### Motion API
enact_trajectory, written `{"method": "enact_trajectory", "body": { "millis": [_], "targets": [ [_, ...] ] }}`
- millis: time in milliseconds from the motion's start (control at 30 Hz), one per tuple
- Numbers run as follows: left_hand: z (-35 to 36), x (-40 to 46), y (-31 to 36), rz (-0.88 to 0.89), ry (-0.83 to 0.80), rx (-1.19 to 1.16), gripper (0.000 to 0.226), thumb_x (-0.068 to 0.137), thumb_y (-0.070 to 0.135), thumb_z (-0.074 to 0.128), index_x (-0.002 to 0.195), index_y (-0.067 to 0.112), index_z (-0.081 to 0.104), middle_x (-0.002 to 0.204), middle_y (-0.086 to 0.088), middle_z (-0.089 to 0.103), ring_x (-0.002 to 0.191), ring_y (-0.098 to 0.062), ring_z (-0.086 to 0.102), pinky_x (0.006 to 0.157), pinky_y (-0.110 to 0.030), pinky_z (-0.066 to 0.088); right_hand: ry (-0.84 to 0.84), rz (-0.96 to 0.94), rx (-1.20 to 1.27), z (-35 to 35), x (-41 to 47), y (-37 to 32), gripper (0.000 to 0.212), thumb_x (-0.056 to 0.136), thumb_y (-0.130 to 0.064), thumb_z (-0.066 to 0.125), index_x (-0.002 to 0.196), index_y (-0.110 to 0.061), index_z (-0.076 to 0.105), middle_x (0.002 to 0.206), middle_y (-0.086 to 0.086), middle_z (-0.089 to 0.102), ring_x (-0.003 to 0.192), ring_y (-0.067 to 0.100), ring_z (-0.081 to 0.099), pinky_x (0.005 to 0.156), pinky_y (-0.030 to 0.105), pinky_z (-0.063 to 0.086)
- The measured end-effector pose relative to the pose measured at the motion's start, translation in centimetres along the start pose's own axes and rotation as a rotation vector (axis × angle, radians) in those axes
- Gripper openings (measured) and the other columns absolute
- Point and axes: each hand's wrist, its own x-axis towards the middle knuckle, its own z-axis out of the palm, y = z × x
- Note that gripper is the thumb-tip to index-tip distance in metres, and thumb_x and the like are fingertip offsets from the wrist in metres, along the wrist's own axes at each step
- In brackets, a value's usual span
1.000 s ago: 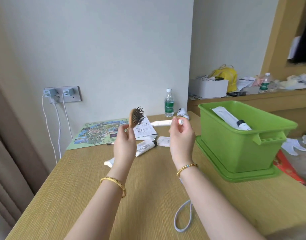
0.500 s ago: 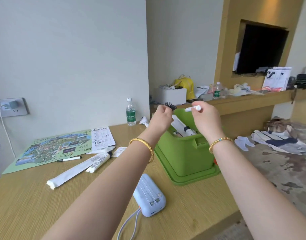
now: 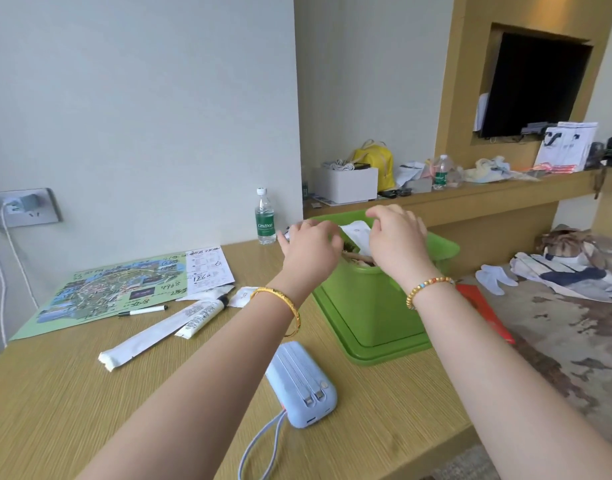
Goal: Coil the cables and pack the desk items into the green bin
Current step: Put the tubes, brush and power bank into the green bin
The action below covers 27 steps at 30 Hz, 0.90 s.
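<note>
The green bin stands on its lid at the desk's right end. My left hand and right hand hover over its opening with fingers relaxed and pointing down, and I see nothing in either. Between them the hairbrush lies inside the bin beside a white packet. On the desk lie a light blue power bank with a looped cable, a white tube, a long white wrapped stick, a pen and a small sachet.
A green map and a written sheet lie by the wall, with a water bottle behind. Chargers sit in the wall socket, their white cables hanging down. A cluttered shelf runs behind the bin.
Both hands came down over the bin. The hairbrush left my left hand and now lies in the bin; the small white item is gone from my right hand.
</note>
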Motion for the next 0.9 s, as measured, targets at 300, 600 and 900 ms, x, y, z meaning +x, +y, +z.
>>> {"method": "enact_trajectory", "body": {
  "millis": [300, 600, 900],
  "targets": [
    [-3.6, -5.3, -15.3, -0.203, 0.135, 0.047, 0.038, 0.089, 0.009, 0.045, 0.127, 0.012, 0.052, 0.136, -0.012, 0.048, 0.122, -0.032, 0.042, 0.106, -0.037, 0.027, -0.101, -0.088, 0.489, 11.3, -6.7, -11.9, 0.038, 0.087, 0.002, 0.038, 0.118, -0.009, 0.056, 0.122, 0.010, 0.054, 0.115, 0.027, 0.044, 0.095, 0.030, 0.034],
    [-5.3, -9.8, -27.8, -0.474, -0.154, 0.270, 0.053, 0.093, 0.027, 0.042, 0.143, 0.023, 0.030, 0.154, -0.006, 0.024, 0.140, -0.028, 0.021, 0.114, -0.049, 0.013, -0.583, -0.009, 0.350, 21.8, -12.0, -16.8, 0.055, 0.091, -0.007, 0.034, 0.144, -0.020, 0.027, 0.154, 0.005, 0.016, 0.139, 0.028, 0.013, 0.112, 0.035, 0.019],
    [-4.8, -11.5, -29.1, -0.365, -0.206, 0.497, 0.034, 0.096, 0.037, 0.032, 0.126, 0.025, 0.043, 0.131, 0.002, 0.048, 0.124, -0.025, 0.044, 0.109, -0.059, 0.015, -0.621, -0.230, 0.110, 25.0, -12.7, -16.4, 0.039, 0.098, -0.033, 0.029, 0.132, -0.023, 0.045, 0.154, -0.001, 0.021, 0.143, 0.021, 0.005, 0.113, 0.042, 0.009]
  ]
}}
